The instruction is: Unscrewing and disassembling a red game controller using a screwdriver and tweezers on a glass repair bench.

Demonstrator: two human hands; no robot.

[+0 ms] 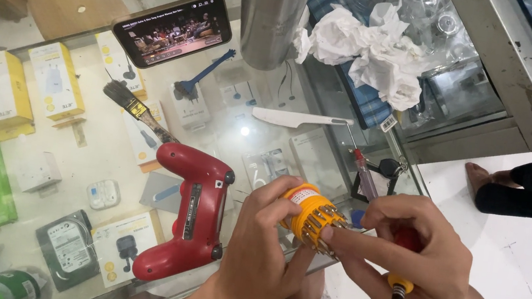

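On the glass surface (79, 148), left of centre: red plastic game controller (188, 217), face down, casing closed, long axis running from near edge toward far edge, grips toward the near edge. No screw seen removed, no shell parting visible; opening judged not yet begun.

Beyond the controller: wooden-handled paintbrush (137, 109), bristles toward upper left; black smartphone (173, 27) propped with lit screen; white plastic pry tool (303, 119) lying flat, tip toward the left.

Centre, above the near edge of the surface: left hand (261, 249) closed around orange round bit holder (312, 216), thumb and fingers wrapped on its body. Holder tilted, long axis pointing to lower right, steel bit ends facing the right hand.

Right of centre: right hand (414, 253) with thumb and forefinger pinched narrow at the bit ends, remaining fingers curled around red-and-yellow screwdriver handle (400, 288), socket end pointing down toward the camera. Whether a bit is already seated in the socket: cannot tell.

Progress judged early: bit selection in hand; fitting the bit and working on the controller left.

Farther right: red-handled tester screwdriver (365, 174) on the surface, shaft toward upper left; crumpled white tissue (377, 49) beyond.
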